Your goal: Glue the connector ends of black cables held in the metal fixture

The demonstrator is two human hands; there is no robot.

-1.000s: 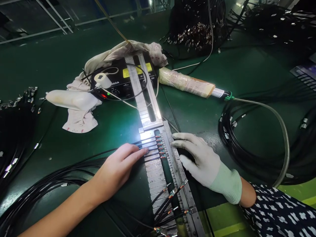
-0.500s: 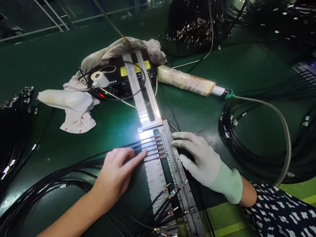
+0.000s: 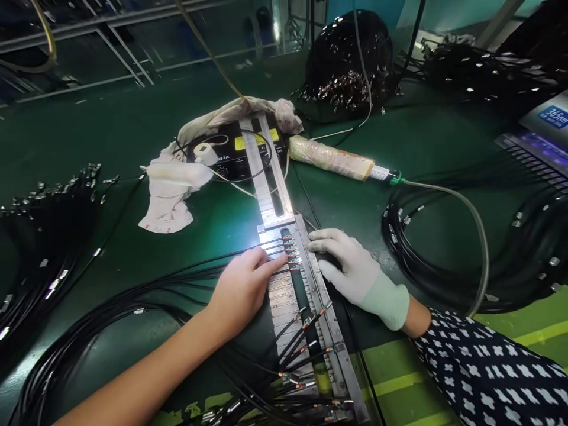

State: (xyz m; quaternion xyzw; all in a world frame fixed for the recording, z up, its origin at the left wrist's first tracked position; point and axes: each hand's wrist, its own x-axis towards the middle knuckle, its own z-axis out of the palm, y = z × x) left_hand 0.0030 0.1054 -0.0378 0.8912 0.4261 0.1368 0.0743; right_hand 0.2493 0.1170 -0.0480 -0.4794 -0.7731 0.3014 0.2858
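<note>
My left hand (image 3: 242,287) is bare and lies over a row of thin black cables (image 3: 213,260). One finger stretches to the cable ends with small metal connectors (image 3: 290,253), which sit side by side in slots of a long metal fixture (image 3: 280,296). Its other fingers are bent, and their tips are hidden. My right hand (image 3: 350,269) wears a white glove with a green cuff. Its fingers are spread, their tips resting on the fixture's right rail. Further down the fixture, several more cable ends (image 3: 308,319) lie loosely at angles.
Behind the fixture stands a black control box (image 3: 231,157) draped with cloth (image 3: 171,204). A tape-wrapped tool (image 3: 331,157) with a hose lies to its right. Cable bundles lie at left (image 3: 48,236), right (image 3: 426,266) and back (image 3: 350,65). A purple-lit device (image 3: 539,154) is at far right.
My left hand has moved right and slightly up along the cables, its finger now at the connectors. My right hand stays by the rail. The camera view has shifted.
</note>
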